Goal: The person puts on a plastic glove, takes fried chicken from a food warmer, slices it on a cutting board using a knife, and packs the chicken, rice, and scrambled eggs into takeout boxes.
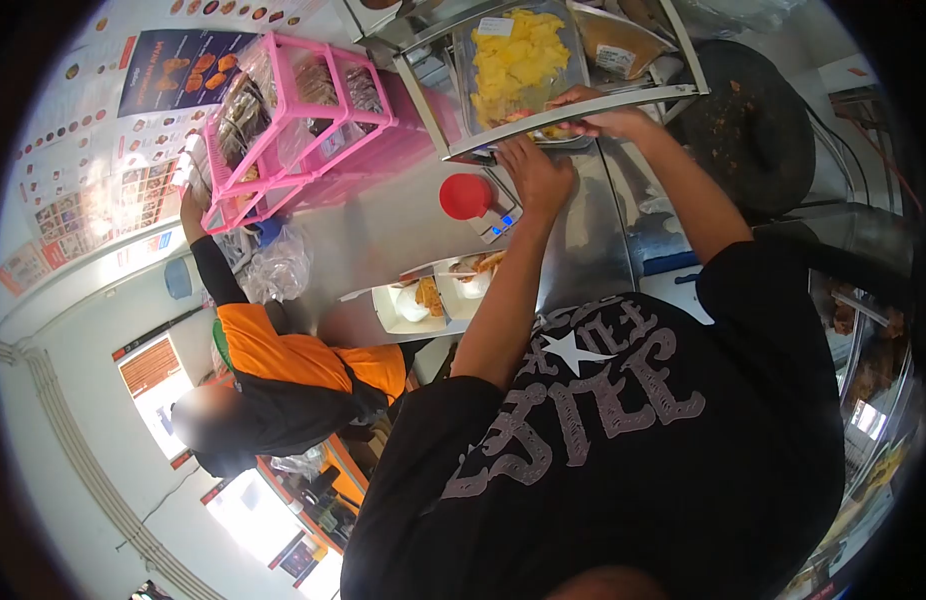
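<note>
My left hand [536, 178] is at the front metal rail [603, 103] of a shelf, with its fingers stretched out toward the rail and the tray behind it. My right hand [605, 118] reaches over the same rail from the right. Its fingers look apart, close to the lower corner of a clear plastic tray [580, 75] of yellow food pieces [520, 58]. Part of the fingertips is hidden by the rail. Below my left hand, a red cup [466, 196] rests by a small digital scale [503, 222] with a lit blue display.
Open food boxes [385, 308] with rice and fried pieces stand on the steel counter [383, 230]. A pink rack [313, 180] holds packets on the left. There another person [293, 360] in orange and black reaches up. A large dark round pan [748, 130] is at right.
</note>
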Demonstrator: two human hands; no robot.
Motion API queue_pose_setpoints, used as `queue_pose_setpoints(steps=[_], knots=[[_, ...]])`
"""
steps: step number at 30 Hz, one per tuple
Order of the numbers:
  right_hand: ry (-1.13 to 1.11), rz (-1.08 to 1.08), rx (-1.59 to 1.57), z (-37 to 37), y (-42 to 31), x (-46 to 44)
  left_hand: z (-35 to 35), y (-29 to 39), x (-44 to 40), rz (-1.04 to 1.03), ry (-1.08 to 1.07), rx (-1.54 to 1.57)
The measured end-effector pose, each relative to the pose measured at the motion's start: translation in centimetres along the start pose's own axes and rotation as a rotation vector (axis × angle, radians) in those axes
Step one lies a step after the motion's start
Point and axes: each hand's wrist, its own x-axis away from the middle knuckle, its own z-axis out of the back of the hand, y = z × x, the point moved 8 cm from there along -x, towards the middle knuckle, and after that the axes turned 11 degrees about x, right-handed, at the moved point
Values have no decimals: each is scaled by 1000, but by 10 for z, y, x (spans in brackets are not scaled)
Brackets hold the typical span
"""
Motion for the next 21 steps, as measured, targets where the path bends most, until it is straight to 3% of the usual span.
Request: queue_pose_setpoints(steps=[4,8,12,21], knots=[[117,-50,-336,-8,30,-6,2,-14,-2,-38,53,47],[220,-55,-503,-24,27,0,12,-1,-3,5,-50,34],[234,-62,-426,-25,28,1,21,9,-7,-2,-156,-89],[275,-54,-255,-27,26,16,14,-5,-18,-105,-182,-199]])
